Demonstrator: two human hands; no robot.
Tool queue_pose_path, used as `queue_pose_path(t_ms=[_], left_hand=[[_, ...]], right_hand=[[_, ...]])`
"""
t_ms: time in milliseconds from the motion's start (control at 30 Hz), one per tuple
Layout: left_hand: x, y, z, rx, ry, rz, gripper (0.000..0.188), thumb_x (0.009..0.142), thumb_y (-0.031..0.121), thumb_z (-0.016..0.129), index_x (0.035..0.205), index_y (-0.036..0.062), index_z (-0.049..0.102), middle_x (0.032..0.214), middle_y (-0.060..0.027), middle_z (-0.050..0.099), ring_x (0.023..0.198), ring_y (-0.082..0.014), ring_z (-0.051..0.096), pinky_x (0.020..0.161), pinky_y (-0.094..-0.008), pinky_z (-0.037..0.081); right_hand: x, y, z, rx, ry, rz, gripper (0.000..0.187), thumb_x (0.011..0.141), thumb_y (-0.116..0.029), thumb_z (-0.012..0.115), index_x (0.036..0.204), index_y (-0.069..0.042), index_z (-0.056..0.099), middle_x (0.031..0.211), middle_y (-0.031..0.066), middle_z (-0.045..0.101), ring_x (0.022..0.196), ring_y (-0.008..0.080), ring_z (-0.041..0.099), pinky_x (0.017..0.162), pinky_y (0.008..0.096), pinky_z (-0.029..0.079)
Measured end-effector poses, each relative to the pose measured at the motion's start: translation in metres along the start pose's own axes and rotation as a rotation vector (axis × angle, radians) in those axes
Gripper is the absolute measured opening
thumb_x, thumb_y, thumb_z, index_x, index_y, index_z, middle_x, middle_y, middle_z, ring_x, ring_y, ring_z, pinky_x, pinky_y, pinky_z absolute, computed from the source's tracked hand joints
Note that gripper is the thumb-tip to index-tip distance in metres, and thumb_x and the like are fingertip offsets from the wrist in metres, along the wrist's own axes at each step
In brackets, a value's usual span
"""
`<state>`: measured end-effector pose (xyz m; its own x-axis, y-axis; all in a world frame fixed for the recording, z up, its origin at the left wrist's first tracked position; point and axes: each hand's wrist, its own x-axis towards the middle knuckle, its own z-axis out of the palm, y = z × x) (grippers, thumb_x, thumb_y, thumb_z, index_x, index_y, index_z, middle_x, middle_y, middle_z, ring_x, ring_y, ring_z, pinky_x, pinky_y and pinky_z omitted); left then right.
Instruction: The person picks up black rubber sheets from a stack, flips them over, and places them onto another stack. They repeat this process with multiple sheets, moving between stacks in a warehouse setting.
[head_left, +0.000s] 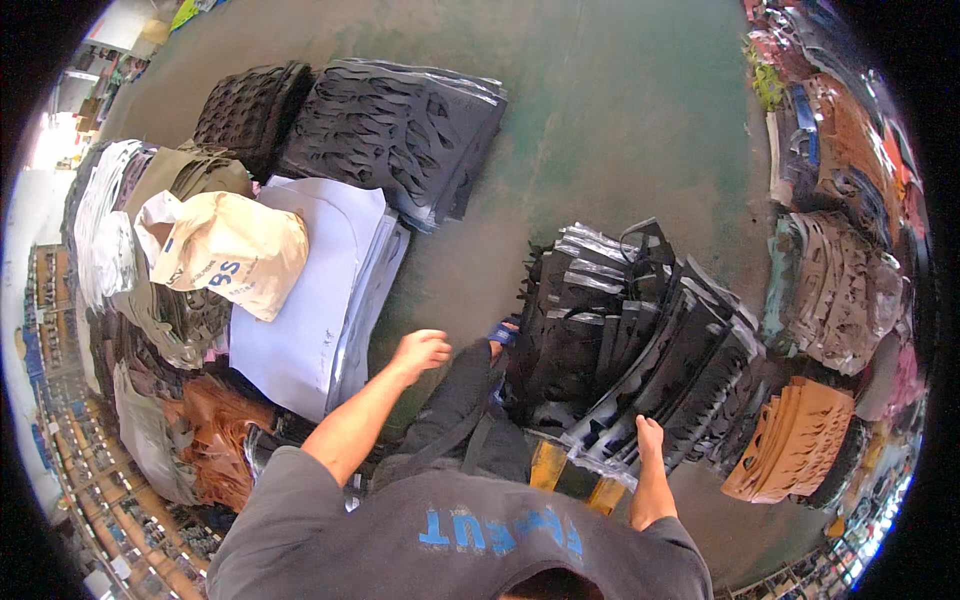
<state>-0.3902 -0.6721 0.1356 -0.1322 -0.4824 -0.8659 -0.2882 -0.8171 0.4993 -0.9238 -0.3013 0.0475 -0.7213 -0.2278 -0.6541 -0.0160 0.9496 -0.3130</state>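
My L fingers (434, 347), released, hang nr the pale sheets (285, 345); R fingers (653, 428) at blk cut sheets (688, 368), can't tell if gripping.

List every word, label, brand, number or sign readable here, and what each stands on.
Wording is located, not transcribed.
Cream sack: dark blue lettering, the larger characters legible, the smaller ones too blurred.
Dark grey shirt: large blue letters, partly worn.
Pale lavender sheet: tiny dark marks, too small to read.
Black cut sheets: no lettering I can make out.
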Motion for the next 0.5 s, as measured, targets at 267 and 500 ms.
queue_pose_path(t_ms=[267, 500], left_hand=[[-0.057, -0.170, -0.175, 1.222, -0.514, -0.351, 0.025, 0.087, 0.032, 0.059, 0.068, 0.0159, 0.061, 0.068, -0.0078, 0.063, 0.068, -0.0265, 0.064, 0.059, -0.0455, 0.050], [-0.042, -0.099, -0.147, 0.512, -0.043, -0.280, 0.023, 0.092, 0.030, 0.061, 0.085, 0.0093, 0.070, 0.083, -0.0094, 0.069, 0.075, -0.0227, 0.066, 0.066, -0.0389, 0.052]], right_hand=[[-0.095, -0.063, 0.025, 0.270, -0.267, 0.226, 0.028, 0.093, -0.030, 0.069, 0.106, -0.006, 0.069, 0.084, 0.0062, 0.065, 0.065, 0.0198, 0.062, 0.051, 0.0359, 0.050], [-0.178, -0.196, 0.085, 0.231, -0.579, 0.522, 0.018, 0.095, -0.026, 0.065, 0.102, -0.009, 0.067, 0.081, 0.0046, 0.066, 0.066, 0.0215, 0.066, 0.056, 0.0383, 0.053]])
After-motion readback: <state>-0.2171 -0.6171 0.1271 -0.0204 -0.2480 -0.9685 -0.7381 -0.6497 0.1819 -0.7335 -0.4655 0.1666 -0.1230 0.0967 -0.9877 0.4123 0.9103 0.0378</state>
